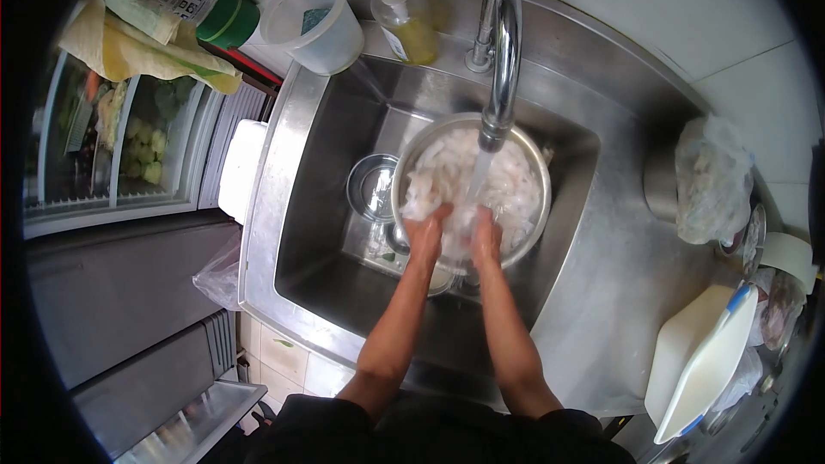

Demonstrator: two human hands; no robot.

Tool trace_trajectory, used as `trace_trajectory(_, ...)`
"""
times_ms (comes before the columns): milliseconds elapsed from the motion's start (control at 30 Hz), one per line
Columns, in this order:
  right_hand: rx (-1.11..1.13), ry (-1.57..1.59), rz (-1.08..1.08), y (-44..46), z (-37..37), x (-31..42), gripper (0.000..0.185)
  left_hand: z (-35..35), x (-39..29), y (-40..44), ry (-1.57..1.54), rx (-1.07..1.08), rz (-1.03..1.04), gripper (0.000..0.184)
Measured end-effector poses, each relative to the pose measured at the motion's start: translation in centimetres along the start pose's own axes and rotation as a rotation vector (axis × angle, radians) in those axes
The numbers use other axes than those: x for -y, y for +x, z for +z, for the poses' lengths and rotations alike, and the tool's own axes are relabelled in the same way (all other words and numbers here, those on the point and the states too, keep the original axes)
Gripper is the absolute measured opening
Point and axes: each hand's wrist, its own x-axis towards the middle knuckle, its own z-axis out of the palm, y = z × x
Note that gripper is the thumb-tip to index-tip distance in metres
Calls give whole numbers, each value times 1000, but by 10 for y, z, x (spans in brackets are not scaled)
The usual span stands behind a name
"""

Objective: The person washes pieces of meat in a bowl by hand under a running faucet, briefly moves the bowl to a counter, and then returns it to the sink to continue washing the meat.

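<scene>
A round metal bowl [545, 206] stands in the sink, heaped with wet, pale whitish pieces [516, 180] that look like raw seafood or meat; I cannot make out the exact kind. Water runs into it from the chrome faucet [507, 43] above. At the bowl's near left side, my left hand [424, 230] is closed at a clump of the pale pieces, its fingertips partly hidden among them. My right hand [486, 236] is in the near middle of the bowl, its fingers smeared by motion and splashing water.
The steel sink [309, 232] also holds a smaller metal bowl [371, 187]. Along its back edge stand a plastic tub [331, 39] and a pump bottle [408, 30] of yellow liquid. To the right are a plastic bag [709, 180] and a white container [696, 352]. A glass-fronted fridge [125, 137] is at left.
</scene>
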Motion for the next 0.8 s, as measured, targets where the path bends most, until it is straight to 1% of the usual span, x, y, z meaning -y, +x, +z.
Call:
trace_trajectory(33,-5,35,33,4,-2,-2,58,1,-2,-2,-2,-17,-26,61)
trace_trajectory(67,9,30,41,7,-5,-4,61,2,-4,-4,-3,-33,-52,61)
trace_trajectory(133,38,19,58,-16,6,16,66,2,-8,-7,-5,-12,11,60)
trace_trajectory(267,55,-23,88,-10,8,12,60,-5,4,-10,-71,-38,44,58)
trace_trajectory(367,69,5,82,-12,12,11,53,-14,7,-11,-114,-36,-7,58)
trace_trajectory(433,105,60,58,-9,12,7,47,-16,6,-10,-146,-85,-79,58)
trace_trajectory(467,110,68,66,-7,13,5,48,-17,6,-10,-162,-111,-115,58)
trace_trajectory(533,118,82,84,-5,15,3,50,-19,6,-11,-118,-84,-78,58)
trace_trajectory(567,83,58,111,-3,15,3,49,-20,7,-12,-96,-69,-59,58)
trace_trajectory(633,12,12,161,-2,18,11,48,-18,3,-15,-150,-87,-79,59)
trace_trajectory(733,40,56,123,11,15,9,37,-19,6,-16,-212,-78,-60,62)
trace_trajectory(800,29,-24,43,7,14,8,36,-22,7,-16,-245,-74,-46,62)
